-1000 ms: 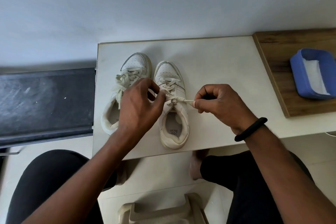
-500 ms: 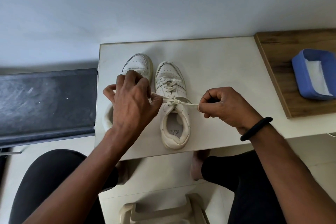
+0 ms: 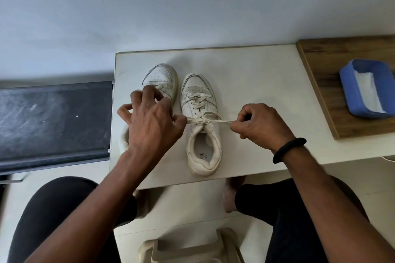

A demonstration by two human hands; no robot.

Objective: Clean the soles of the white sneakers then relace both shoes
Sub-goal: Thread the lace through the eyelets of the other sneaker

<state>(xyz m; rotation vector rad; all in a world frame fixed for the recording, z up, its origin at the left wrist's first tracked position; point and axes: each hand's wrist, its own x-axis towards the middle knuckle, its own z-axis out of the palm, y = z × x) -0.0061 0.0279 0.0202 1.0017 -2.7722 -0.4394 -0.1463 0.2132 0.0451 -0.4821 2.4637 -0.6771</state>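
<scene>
— Surroundings first: what lies round the white sneakers?
— A wooden board (image 3: 320, 66) at the right end of the pale tabletop (image 3: 256, 79); on it a blue tub (image 3: 347, 89) with a folded white cloth (image 3: 367, 92) inside; a dark, scuffed panel (image 3: 53, 124) to the left; a beige plastic stool (image 3: 192, 247) down between the person's knees; plain grey-white wall beyond.
— Anything in the way?
— The left hand (image 3: 151, 121) covers the middle of the left sneaker (image 3: 161, 76); only its perforated toe and a bit of heel collar show; the right sneaker (image 3: 202, 92) is in plain sight just beside it; both stand near the tabletop's left end, toes toward the wall.
— And the grip?
— Left hand: thumb and forefinger pinched on one end of the lace (image 3: 221, 122), other fingers fanned loose; right hand (image 3: 259, 126): fingers curled in, grip tight on the other end; the lace runs taut between them, crossed in a knot over the right sneaker's tongue.
— Materials?
— Smooth stitched uppers; yellowed sole edges; flat woven lace; a padded, rounded collar; a black band (image 3: 288, 149) rings the right wrist.
</scene>
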